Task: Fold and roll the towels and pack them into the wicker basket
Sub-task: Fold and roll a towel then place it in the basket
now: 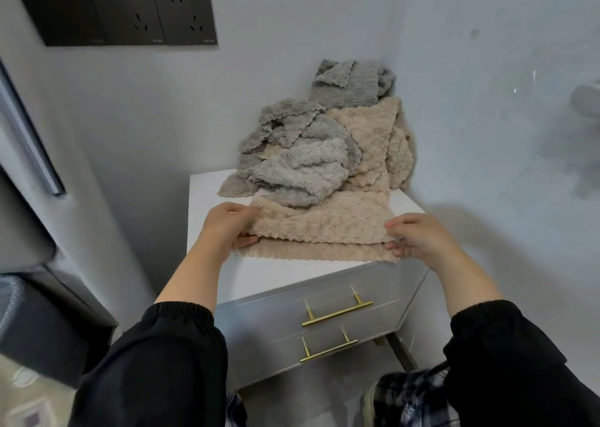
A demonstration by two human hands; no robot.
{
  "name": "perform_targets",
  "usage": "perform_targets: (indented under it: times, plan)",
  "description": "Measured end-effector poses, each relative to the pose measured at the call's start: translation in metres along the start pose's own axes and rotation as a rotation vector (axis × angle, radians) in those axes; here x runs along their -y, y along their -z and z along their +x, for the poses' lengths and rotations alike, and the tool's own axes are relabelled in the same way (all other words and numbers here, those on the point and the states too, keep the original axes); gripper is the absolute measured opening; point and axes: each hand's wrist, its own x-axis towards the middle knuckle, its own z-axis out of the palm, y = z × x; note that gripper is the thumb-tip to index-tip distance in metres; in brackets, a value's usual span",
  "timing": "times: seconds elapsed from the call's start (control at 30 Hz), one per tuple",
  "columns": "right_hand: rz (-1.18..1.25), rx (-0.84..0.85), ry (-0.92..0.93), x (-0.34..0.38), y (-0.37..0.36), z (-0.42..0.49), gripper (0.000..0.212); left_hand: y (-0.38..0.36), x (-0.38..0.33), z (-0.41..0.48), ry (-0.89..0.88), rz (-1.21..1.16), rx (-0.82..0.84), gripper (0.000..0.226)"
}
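Note:
A beige towel (319,225) lies flat across the front of a white cabinet top (207,192), its near part folded over on itself. My left hand (229,223) pinches the fold at the towel's left end, thumb underneath. My right hand (414,236) pinches the fold at the right end. Behind the towel a heap of grey towels (298,157) and beige towels (373,140) is piled into the corner and leans on the wall. No wicker basket is in view.
The cabinet has two drawers with brass bar handles (337,311). Black wall sockets (130,11) sit high on the left wall. A grey appliance (29,166) stands at the left. Plaid cloth (409,397) shows at the bottom edge. A glass panel (519,118) is on the right.

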Motion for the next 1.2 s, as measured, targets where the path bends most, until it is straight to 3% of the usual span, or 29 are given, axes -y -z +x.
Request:
perform_targets:
  times: [0.13,0.27,0.47,0.57,0.8,0.97,1.03,1.1,1.13,1.2]
  plan:
    - [-0.099,-0.001,0.007,-0.003,0.000,-0.002,0.013,0.004,0.007,0.000,-0.055,0.312,-0.051,0.034]
    - [-0.211,-0.008,-0.027,-0.004,0.003,-0.002,0.015,0.006,0.003,-0.003,-0.025,0.511,0.027,0.012]
    - [-0.507,-0.171,0.049,-0.006,0.003,0.001,0.023,0.012,-0.004,-0.005,0.226,0.445,0.364,0.011]
    - [-0.529,-0.190,0.064,-0.003,0.001,0.001,0.021,0.014,-0.007,-0.007,0.247,0.444,0.430,0.013]
    - [-0.390,-0.108,0.064,0.006,0.005,0.000,0.014,0.011,-0.005,0.008,-0.016,0.429,0.056,0.008]
    - [-0.790,-0.059,0.050,0.000,0.001,0.001,0.016,0.014,-0.006,0.003,-0.009,0.636,0.076,0.020]
    - [-0.898,-0.180,0.176,-0.003,-0.004,0.004,0.017,0.011,-0.003,0.005,-0.083,0.654,-0.007,0.026]
    - [-0.829,-0.285,0.382,-0.002,-0.012,0.001,0.013,0.007,0.000,0.009,-0.182,0.672,-0.117,0.034]
    - [-0.764,-0.259,0.481,-0.001,-0.017,0.000,0.010,0.005,0.001,0.009,-0.211,0.699,-0.140,0.038]
    - [-0.731,-0.044,0.592,-0.003,-0.031,-0.004,0.022,0.001,0.002,0.010,-0.247,0.762,-0.112,0.040]
